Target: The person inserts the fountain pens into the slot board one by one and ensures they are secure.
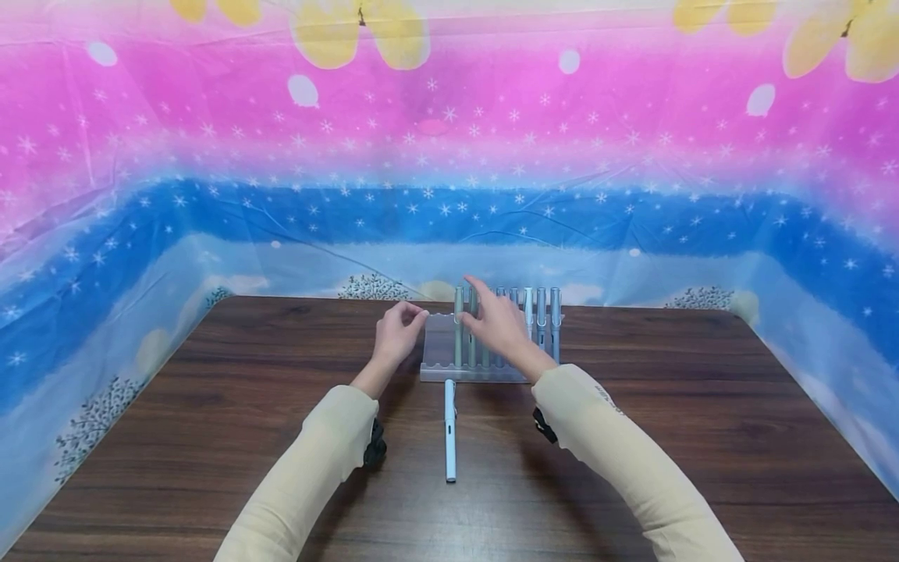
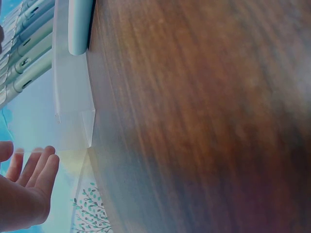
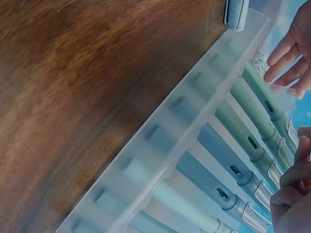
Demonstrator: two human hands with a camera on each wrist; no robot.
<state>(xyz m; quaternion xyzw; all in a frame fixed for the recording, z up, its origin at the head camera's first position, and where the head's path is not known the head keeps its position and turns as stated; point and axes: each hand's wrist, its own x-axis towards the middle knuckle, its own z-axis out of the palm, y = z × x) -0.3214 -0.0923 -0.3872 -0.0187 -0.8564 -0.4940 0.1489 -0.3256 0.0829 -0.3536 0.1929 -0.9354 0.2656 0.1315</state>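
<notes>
A clear plastic pen rack [image 1: 439,343] stands on the table, with several capped pens [image 3: 252,143] upright in its right part, in green, blue and pale tones. My left hand [image 1: 396,334] pinches the rack's upper left edge between thumb and fingers; in the left wrist view the fingers lie along the clear panel. My right hand [image 1: 497,321] is in front of the row, its index finger raised and its thumb right by the leftmost green pen [image 1: 459,332]. It covers part of the middle pens. A light blue pen [image 1: 450,437] lies in front of the rack.
Dark wooden table [image 1: 211,437] extends around the rack on all sides. A printed cloth [image 1: 449,211] in pink and blue hangs behind the table and along both sides. Black wrist straps [image 1: 375,445] show at both sleeves.
</notes>
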